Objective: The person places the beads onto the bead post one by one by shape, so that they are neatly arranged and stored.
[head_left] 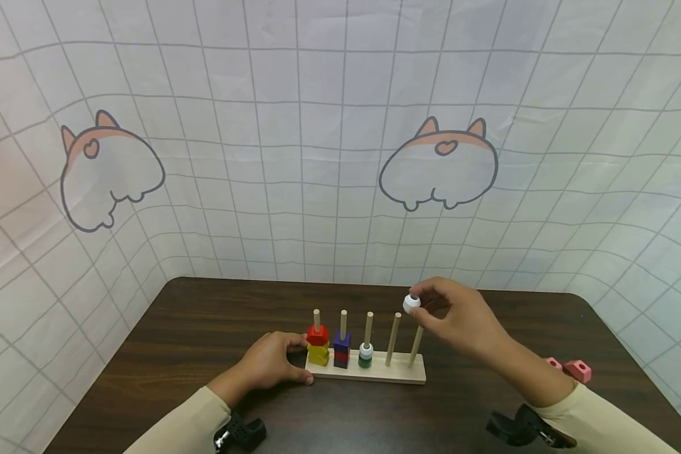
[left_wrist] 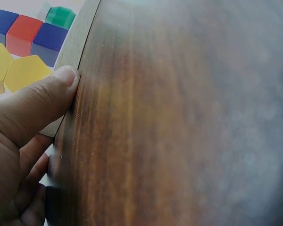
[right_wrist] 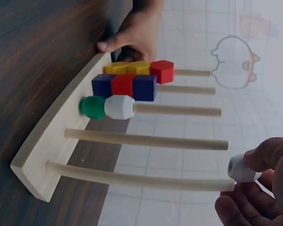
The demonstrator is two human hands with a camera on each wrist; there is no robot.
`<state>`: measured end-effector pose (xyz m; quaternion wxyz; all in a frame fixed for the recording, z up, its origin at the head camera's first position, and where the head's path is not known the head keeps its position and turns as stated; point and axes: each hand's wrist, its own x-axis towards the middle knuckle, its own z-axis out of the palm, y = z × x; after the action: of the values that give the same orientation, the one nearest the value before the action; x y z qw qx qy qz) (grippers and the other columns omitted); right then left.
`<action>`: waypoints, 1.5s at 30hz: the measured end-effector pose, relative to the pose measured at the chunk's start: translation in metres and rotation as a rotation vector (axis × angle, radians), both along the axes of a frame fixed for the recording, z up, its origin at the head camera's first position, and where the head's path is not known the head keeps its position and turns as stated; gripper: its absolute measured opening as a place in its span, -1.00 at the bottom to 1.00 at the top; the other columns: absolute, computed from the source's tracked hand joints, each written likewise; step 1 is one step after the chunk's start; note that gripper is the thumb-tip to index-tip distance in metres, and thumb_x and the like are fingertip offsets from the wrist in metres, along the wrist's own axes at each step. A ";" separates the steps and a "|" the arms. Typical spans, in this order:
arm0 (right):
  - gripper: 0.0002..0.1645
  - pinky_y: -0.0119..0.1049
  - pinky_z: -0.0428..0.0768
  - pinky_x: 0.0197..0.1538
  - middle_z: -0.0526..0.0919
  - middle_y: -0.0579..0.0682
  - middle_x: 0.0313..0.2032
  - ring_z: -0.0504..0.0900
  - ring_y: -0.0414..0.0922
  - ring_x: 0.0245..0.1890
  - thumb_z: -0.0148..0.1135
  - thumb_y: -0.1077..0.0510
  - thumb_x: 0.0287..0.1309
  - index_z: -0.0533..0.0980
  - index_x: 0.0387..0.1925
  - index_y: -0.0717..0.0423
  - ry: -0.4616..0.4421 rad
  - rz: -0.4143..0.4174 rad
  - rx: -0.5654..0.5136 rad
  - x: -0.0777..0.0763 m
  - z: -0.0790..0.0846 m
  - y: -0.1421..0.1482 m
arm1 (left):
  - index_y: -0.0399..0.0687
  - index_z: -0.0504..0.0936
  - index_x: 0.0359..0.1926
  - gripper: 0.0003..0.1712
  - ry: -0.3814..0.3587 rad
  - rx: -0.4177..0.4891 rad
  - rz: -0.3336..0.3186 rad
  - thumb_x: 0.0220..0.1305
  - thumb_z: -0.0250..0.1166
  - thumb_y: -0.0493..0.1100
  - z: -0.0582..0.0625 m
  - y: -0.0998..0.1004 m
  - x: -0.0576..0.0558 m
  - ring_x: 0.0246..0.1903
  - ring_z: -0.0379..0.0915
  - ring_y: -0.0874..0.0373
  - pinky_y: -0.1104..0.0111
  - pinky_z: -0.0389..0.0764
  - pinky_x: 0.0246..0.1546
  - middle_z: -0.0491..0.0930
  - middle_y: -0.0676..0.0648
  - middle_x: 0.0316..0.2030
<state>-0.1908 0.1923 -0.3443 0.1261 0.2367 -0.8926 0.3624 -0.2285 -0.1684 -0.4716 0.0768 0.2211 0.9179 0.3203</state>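
Note:
A wooden peg stand (head_left: 394, 373) lies lengthwise on the table. My left hand (head_left: 267, 360) holds its left end, with the thumb (left_wrist: 61, 82) against the front edge. Up by the top of the rightmost peg (right_wrist: 141, 180), my right hand (head_left: 465, 318) pinches a white bead (right_wrist: 243, 168) between thumb and fingers. The leftmost peg carries yellow hexagonal blocks (right_wrist: 137, 68) under a red one (right_wrist: 162, 71). On the second peg, a red cube (right_wrist: 121, 85) sits between two blue cubes (right_wrist: 145, 88). A green bead (right_wrist: 92, 107) and a white bead (right_wrist: 119, 107) fill the third peg's lower part. The two right pegs are bare.
Pink blocks (head_left: 579, 371) lie on the dark wooden table (head_left: 420, 416) at the right, partly hidden by my right forearm. A white gridded cloth (head_left: 340, 157) with animal drawings hangs behind the table.

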 end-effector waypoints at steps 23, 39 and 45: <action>-0.67 -0.26 0.70 -0.12 0.69 -0.18 -0.20 0.69 -0.27 -0.24 0.48 0.26 0.18 0.62 -0.03 0.09 -0.007 0.059 -0.009 -0.002 0.003 -0.029 | -0.09 0.71 0.11 -0.20 -0.001 0.002 -0.003 -0.13 0.68 0.19 0.000 -0.001 0.000 0.13 0.59 -0.04 -0.06 0.53 0.17 0.73 -0.06 0.03; -0.65 -0.21 0.69 -0.12 0.71 -0.18 -0.19 0.69 -0.23 -0.22 0.48 0.23 0.18 0.61 0.00 0.09 -0.051 0.054 -0.060 0.006 0.003 -0.047 | -0.10 0.71 0.11 -0.21 0.001 0.013 -0.004 -0.13 0.68 0.18 0.001 0.002 0.010 0.13 0.58 -0.05 -0.07 0.53 0.16 0.73 -0.07 0.03; -0.67 -0.16 0.70 -0.13 0.71 -0.18 -0.20 0.69 -0.22 -0.23 0.47 0.23 0.20 0.62 0.00 0.07 -0.067 0.043 -0.103 0.011 -0.001 -0.053 | -0.09 0.70 0.12 -0.20 0.002 0.015 -0.002 -0.12 0.68 0.18 0.000 0.002 0.013 0.14 0.58 -0.05 -0.07 0.52 0.18 0.73 -0.07 0.04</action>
<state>-0.1802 0.1392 -0.3449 0.1005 0.2369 -0.8711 0.4183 -0.2159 -0.1659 -0.4712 0.0744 0.2228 0.9154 0.3268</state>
